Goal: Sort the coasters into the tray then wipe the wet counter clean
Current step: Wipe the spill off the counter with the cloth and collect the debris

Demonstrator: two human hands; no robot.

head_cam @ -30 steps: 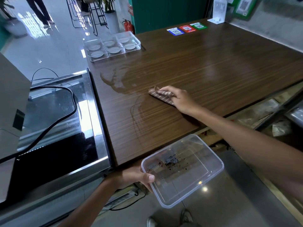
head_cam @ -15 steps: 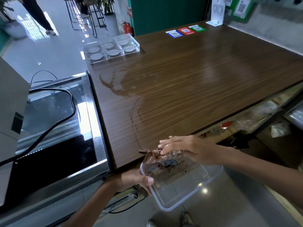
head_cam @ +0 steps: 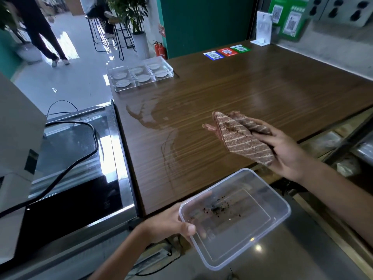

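My right hand grips a brown striped cloth and holds it lifted above the near right part of the wooden counter. My left hand holds a clear plastic container by its near-left rim, just below the counter's front edge; dark crumbs lie in it. A wet smear spreads over the counter's left side. At the far left corner stands a clear compartment tray with several white round coasters in it.
A glass display case with a black cable across it adjoins the counter on the left. Blue, red and green code stickers lie at the counter's far side. A person walks on the floor beyond. Shelves sit at the right.
My right hand dragged the cloth from mid-counter to the front edge, brushing crumbs into the container, then lifted the cloth up and to the right. The container stays held at the edge.
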